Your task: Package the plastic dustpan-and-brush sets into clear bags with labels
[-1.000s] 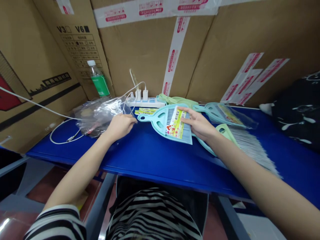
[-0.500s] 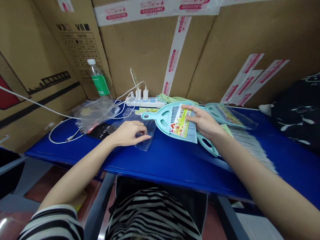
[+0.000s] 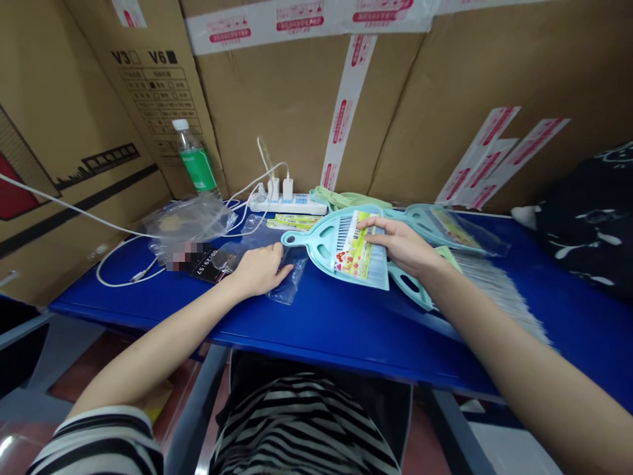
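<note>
My right hand (image 3: 398, 241) is closed on a light blue dustpan (image 3: 321, 247), with the thumb and fingers over its label card. A small brush with pale bristles (image 3: 378, 267) is nested in the pan, under the yellow and white card (image 3: 357, 247). The pan's looped handle points left, toward my left hand (image 3: 262, 269). That hand lies on a clear plastic bag (image 3: 289, 290), its fingers curled down onto the film; the fingertips are partly hidden. Behind the right wrist, another light blue handle (image 3: 413, 287) adjoins long grey bristles (image 3: 504, 284).
A bagged blue dustpan (image 3: 440, 224) and green pieces (image 3: 346, 199) lie at the back of the blue table (image 3: 237, 323). A power strip (image 3: 291, 203) with cables, a bottle (image 3: 198, 161), crumpled plastic (image 3: 188, 224) and a phone (image 3: 210, 264) are left. Cardboard (image 3: 297, 105) stands behind.
My left hand has moved right and down onto the plastic bag, near the dustpan's handle, and the bag has shifted slightly. The dustpan has tilted a little in my right hand.
</note>
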Demonstrator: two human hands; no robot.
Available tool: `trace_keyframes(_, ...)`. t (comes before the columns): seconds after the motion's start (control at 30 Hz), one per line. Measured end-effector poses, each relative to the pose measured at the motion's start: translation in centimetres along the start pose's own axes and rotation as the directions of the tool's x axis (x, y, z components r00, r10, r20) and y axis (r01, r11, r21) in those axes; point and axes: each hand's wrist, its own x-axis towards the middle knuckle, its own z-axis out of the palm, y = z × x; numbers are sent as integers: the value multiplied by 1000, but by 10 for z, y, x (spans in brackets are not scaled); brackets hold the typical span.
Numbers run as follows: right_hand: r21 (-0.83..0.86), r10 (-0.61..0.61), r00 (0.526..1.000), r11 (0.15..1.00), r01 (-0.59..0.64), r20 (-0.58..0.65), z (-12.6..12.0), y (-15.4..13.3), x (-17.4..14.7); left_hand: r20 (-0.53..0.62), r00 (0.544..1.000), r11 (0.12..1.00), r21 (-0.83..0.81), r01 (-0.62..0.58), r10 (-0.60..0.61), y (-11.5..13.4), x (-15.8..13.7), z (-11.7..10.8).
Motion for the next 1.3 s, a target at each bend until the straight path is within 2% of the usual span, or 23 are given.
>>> trace_keyframes(0.13, -12, -21, 999, 1000, 21, 27, -5, 0, 2, 31, 999, 1000, -7, 28, -28, 6, 2, 0)
trace_keyframes(0.27, -27, -18, 1000, 999, 18, -21, -10, -3, 2, 33, 997, 997, -17, 72, -71, 3, 4, -5)
trace_keyframes(0.43, -14, -14, 1000, 1000, 14, -13, -13, 0, 3, -43, 977, 978, -33, 208, -210, -8, 3, -12)
trace_keyframes(0.6, 12, 24, 998, 1000, -25, 60, -3, 1, 0, -101, 967, 969, -105, 222, -233, -12, 4, -14)
trace_keyframes(0.8, 118, 137, 980, 981, -155, 144, 16, 5, -7, -143, 979, 962, -249, 109, -148, -13, 4, -13)
trace_keyframes(0.9, 149, 84, 981, 982, -111, 177, 20, 10, -9, -151, 987, 936, -353, 1, -58, -14, 3, -10)
trace_keyframes(1.03, 154, 12, 978, 987, -45, 207, 23, 14, -11, -181, 979, 823, -541, -175, 89, -14, 3, -5)
trace_keyframes(1.2, 198, 78, 968, 972, -127, 237, 31, 16, -15, -226, 959, 699, -657, -280, 172, -13, 5, -2)
trace_keyframes(1.27, 221, 108, 964, 961, -164, 243, 34, 17, -16, -228, 954, 711, -637, -297, 195, -13, 6, -3)
trace_keyframes(1.3, 226, 115, 963, 959, -172, 243, 35, 17, -16, -233, 955, 746, -599, -290, 185, -15, 6, -4)
